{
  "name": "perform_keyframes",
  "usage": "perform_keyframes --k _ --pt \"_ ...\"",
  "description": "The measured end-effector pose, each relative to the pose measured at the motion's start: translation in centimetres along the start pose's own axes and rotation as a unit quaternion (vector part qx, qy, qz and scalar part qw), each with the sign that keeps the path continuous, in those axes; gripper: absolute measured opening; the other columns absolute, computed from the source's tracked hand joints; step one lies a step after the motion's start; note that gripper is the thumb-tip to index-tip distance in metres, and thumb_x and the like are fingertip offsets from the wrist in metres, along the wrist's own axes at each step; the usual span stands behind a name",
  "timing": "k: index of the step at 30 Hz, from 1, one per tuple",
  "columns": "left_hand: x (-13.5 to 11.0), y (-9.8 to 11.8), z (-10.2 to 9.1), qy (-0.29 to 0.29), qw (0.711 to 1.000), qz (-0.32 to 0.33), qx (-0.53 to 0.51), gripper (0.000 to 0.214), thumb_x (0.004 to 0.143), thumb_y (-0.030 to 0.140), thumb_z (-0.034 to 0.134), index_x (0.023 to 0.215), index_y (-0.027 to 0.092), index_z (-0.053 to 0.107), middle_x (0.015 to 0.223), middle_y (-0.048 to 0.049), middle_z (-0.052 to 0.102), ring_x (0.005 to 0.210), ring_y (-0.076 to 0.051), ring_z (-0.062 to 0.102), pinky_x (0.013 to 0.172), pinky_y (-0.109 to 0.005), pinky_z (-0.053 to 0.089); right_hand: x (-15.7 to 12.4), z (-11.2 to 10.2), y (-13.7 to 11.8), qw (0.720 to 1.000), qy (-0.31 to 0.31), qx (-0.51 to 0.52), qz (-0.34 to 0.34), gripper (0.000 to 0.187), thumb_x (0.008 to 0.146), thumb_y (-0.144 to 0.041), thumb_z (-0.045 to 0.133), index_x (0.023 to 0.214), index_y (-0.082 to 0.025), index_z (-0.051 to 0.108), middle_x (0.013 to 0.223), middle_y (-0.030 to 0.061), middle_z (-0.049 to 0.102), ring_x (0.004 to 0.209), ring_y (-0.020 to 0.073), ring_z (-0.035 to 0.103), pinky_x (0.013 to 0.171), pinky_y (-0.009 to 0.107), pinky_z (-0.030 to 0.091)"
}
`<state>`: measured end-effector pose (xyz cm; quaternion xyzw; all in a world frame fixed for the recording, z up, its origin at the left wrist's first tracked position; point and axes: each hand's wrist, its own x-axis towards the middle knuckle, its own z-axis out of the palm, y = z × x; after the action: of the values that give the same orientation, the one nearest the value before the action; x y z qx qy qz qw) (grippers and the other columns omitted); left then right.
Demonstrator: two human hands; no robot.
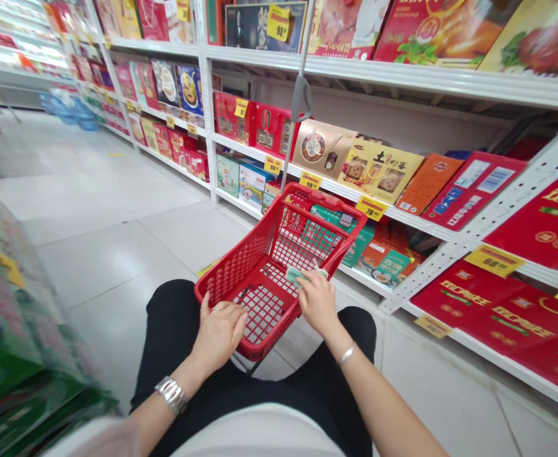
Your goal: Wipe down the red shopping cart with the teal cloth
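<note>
A red plastic shopping cart basket (pixel 254 254) with lattice walls stands between the knees, tilted in view. My left hand (pixel 219 333) is closed over its near left rim, with the fingers reaching inside. In my right hand (pixel 317 301), above the basket's right side, is a pale green cloth (pixel 294 275), pinched between the fingers and partly covered by them. The cloth is close to the inner right wall; whether it touches the wall I cannot tell. Nothing else lies in the visible part of the basket.
White shelving (pixel 205 82) with boxed goods and yellow price tags runs along the back and right. A grey metal pole (pixel 302 70) rises behind the basket. Green packages (pixel 16 381) are stacked at the left. Pale floor tiles (pixel 112 254) stretch along the aisle.
</note>
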<state>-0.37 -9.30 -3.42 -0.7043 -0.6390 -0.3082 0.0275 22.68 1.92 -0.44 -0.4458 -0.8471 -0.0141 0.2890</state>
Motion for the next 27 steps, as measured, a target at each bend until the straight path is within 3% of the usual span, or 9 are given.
perform_keyframes --k 3,7,10,13,16,21,27 --pt "0.0 0.1 0.3 -0.02 0.999 0.0 0.026 0.046 0.099 0.028 0.035 0.067 0.021 0.068 0.071 -0.0031 0.072 0.08 -0.021 0.065 0.119 -0.064 0.018 4.5 -0.9 4.6 0.996 -0.015 -0.068 0.057 0.029 0.094 -0.02 0.052 0.111 -0.027 0.074 0.133 0.0087 0.063 0.126 0.0287 0.048 0.094 0.044 0.039" --pt "0.0 0.3 0.7 -0.03 0.998 0.003 0.048 0.048 0.098 0.024 0.033 0.061 0.019 0.063 0.067 -0.0027 0.069 0.079 -0.019 0.064 0.12 -0.063 0.017 10.5 -2.9 9.5 0.984 -0.028 -0.138 0.112 0.032 0.096 -0.024 0.048 0.115 -0.028 0.073 0.138 0.0097 0.061 0.128 0.0309 0.045 0.095 0.047 0.04" --pt "-0.1 0.3 0.5 -0.033 0.998 0.013 0.054 0.048 0.098 0.023 0.034 0.059 0.019 0.062 0.067 -0.0022 0.069 0.078 -0.018 0.063 0.121 -0.063 0.015 13.6 -3.8 11.8 0.978 0.001 -0.151 0.147 0.035 0.097 -0.026 0.045 0.12 -0.027 0.072 0.14 0.0106 0.059 0.128 0.0314 0.043 0.096 0.047 0.04" --pt "-0.2 0.3 0.2 -0.029 0.998 0.004 0.049 0.048 0.098 0.024 0.034 0.06 0.019 0.062 0.067 -0.0022 0.069 0.078 -0.017 0.062 0.12 -0.062 0.017 14.4 -3.6 12.2 0.975 0.02 -0.139 0.172 0.036 0.096 -0.028 0.045 0.121 -0.024 0.072 0.139 0.0123 0.058 0.126 0.0309 0.045 0.096 0.046 0.04" --pt "-0.3 0.3 0.1 -0.025 0.999 -0.01 0.044 0.049 0.099 0.025 0.034 0.06 0.019 0.063 0.067 -0.0024 0.069 0.077 -0.018 0.062 0.119 -0.061 0.02 13.0 -2.8 10.5 0.977 0.004 -0.132 0.166 0.032 0.096 -0.028 0.047 0.111 -0.023 0.075 0.135 0.0126 0.06 0.125 0.0306 0.045 0.095 0.045 0.039" --pt "-0.2 0.4 0.2 -0.019 0.999 -0.015 0.045 0.048 0.099 0.026 0.034 0.061 0.02 0.063 0.067 -0.0025 0.069 0.078 -0.019 0.063 0.117 -0.063 0.021 7.8 -0.9 4.2 0.986 -0.057 -0.119 0.104 0.028 0.097 -0.025 0.047 0.092 -0.021 0.075 0.113 0.0108 0.068 0.116 0.0287 0.05 0.086 0.042 0.037" --pt "0.0 0.7 0.4 -0.01 0.999 -0.013 0.047 0.046 0.098 0.027 0.037 0.062 0.021 0.064 0.069 -0.0032 0.071 0.079 -0.021 0.063 0.116 -0.063 0.022 0.8 0.4 -3.6 0.997 -0.032 -0.031 0.057 0.018 0.094 -0.023 0.056 0.083 -0.022 0.07 0.104 0.0065 0.069 0.108 0.0256 0.053 0.085 0.04 0.034"
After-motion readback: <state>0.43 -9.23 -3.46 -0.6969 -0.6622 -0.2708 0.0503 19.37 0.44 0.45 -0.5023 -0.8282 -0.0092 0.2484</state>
